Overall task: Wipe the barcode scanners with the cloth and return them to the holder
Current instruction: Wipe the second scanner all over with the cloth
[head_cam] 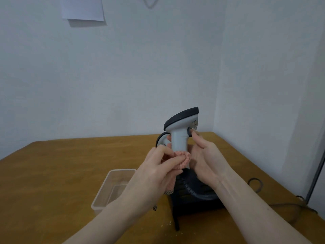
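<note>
I count two barcode scanners: one upright grey-and-black scanner [181,131] raised above the black holder [193,203], and a second scanner [162,140] just behind it, mostly hidden by the first and by my fingers. There is one pink cloth [183,160] — my left hand [159,166] pinches it against the foot of the raised scanner's handle. My right hand [205,159] is on the handle's other side, fingers loosely extended, a fingertip touching the dark trigger; how far my palm grips the handle I cannot tell. One coiled dark cable [191,186] drops from the handle into the holder. One clear plastic tub [112,187] sits left of the holder on the wooden table [61,173]. One sheet of paper [82,8] hangs on the wall above — cut off at the top.
</note>
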